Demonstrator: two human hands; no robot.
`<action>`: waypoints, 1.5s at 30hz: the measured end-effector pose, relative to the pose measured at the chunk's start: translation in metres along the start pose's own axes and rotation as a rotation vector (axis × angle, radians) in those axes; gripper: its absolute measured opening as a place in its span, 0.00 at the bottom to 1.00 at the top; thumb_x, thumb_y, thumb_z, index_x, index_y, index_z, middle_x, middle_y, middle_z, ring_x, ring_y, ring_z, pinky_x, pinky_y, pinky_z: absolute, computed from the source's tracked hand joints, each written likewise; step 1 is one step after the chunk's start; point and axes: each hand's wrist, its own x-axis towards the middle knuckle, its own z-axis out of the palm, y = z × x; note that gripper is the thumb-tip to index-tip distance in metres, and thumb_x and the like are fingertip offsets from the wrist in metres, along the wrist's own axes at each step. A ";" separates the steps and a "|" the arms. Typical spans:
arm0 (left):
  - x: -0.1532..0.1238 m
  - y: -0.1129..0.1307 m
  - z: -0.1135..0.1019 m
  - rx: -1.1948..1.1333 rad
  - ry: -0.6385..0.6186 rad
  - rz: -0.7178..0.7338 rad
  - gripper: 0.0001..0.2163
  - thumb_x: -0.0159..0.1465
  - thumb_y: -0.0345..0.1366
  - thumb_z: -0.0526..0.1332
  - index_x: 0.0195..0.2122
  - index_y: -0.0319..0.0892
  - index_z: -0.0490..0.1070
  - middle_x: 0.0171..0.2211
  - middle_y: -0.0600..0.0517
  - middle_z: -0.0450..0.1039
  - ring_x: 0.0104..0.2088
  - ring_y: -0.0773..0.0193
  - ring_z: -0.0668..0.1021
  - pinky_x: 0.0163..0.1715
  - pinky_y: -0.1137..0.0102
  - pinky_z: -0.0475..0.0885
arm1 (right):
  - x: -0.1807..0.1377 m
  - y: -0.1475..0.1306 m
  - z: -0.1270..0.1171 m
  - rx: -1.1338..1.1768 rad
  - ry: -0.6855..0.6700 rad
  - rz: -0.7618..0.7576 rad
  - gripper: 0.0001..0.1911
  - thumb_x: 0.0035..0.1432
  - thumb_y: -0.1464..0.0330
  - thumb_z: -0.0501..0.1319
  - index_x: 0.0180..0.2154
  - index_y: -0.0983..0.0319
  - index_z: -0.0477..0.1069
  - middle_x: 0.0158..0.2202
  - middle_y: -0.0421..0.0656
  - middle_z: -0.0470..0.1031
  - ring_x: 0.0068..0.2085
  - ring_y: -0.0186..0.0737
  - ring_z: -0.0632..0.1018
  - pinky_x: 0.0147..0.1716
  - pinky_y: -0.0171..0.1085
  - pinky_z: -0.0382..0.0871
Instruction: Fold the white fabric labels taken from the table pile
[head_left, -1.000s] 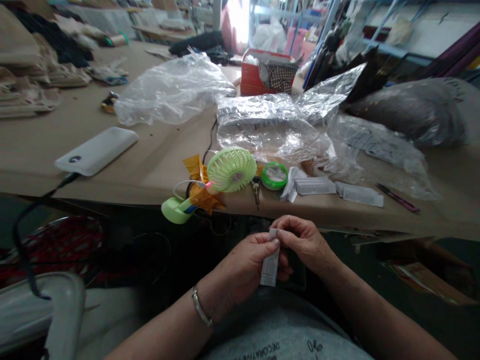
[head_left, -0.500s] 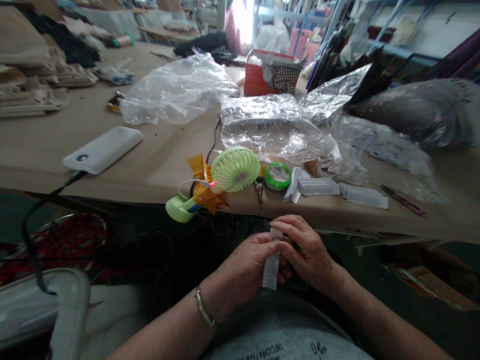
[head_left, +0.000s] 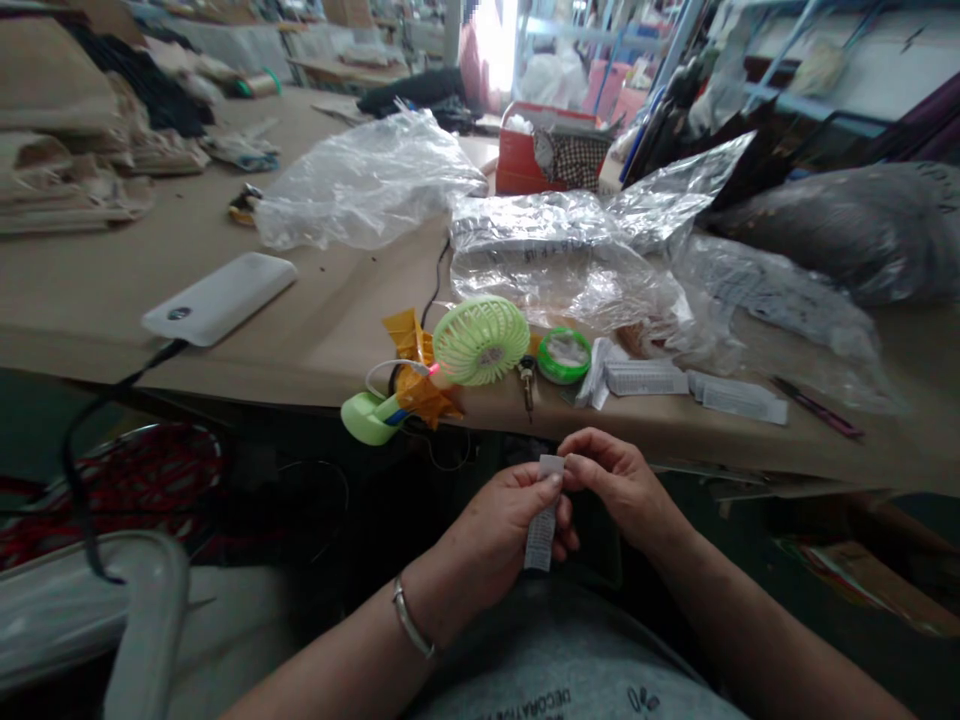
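While the left hand (head_left: 495, 525) clamps a narrow white printed strip (head_left: 538, 545) between thumb and fingers, the right hand (head_left: 630, 495) bunches its fingertips beside the upper end, their grip unclear. A slack left pinch could drop it below the fingers, short of the long brown-covered table (head_left: 337, 345) beyond them.

We see a bright opening (head_left: 501, 48) burning out at the back, glare on the clear plastic (head_left: 536, 230), deep shadow under the surface (head_left: 352, 325), blurred print on the strip (head_left: 540, 538), stretched edges.
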 end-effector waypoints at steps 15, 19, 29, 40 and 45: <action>0.006 0.010 -0.009 0.335 0.214 0.271 0.07 0.58 0.36 0.60 0.28 0.38 0.73 0.25 0.53 0.71 0.28 0.68 0.71 0.32 0.74 0.66 | 0.024 -0.007 0.014 0.031 0.025 0.036 0.09 0.50 0.64 0.62 0.25 0.62 0.67 0.19 0.35 0.68 0.20 0.29 0.68 0.21 0.29 0.64; 0.011 0.015 -0.018 0.508 0.338 0.410 0.07 0.58 0.35 0.60 0.31 0.40 0.76 0.27 0.53 0.74 0.31 0.66 0.73 0.33 0.74 0.67 | 0.030 -0.006 0.017 -0.087 0.061 -0.047 0.07 0.50 0.66 0.61 0.25 0.63 0.68 0.21 0.35 0.65 0.23 0.28 0.65 0.22 0.29 0.60; 0.019 0.020 -0.025 0.735 0.467 0.589 0.08 0.60 0.34 0.58 0.32 0.40 0.76 0.26 0.54 0.75 0.27 0.67 0.74 0.30 0.75 0.67 | 0.036 -0.007 0.020 -0.208 0.121 -0.117 0.07 0.52 0.66 0.60 0.26 0.62 0.69 0.22 0.36 0.65 0.24 0.30 0.65 0.24 0.30 0.60; 0.021 0.022 -0.025 0.765 0.503 0.631 0.08 0.60 0.34 0.58 0.29 0.41 0.75 0.24 0.55 0.75 0.26 0.68 0.74 0.28 0.76 0.67 | 0.040 -0.006 0.021 -0.260 0.138 -0.164 0.06 0.53 0.67 0.59 0.27 0.62 0.69 0.22 0.37 0.67 0.25 0.30 0.66 0.24 0.29 0.61; 0.024 0.021 -0.026 0.761 0.509 0.634 0.07 0.60 0.34 0.58 0.29 0.42 0.75 0.24 0.56 0.75 0.26 0.68 0.74 0.28 0.76 0.67 | 0.041 -0.005 0.021 -0.265 0.142 -0.176 0.06 0.53 0.67 0.59 0.27 0.62 0.69 0.22 0.37 0.67 0.25 0.31 0.67 0.24 0.29 0.62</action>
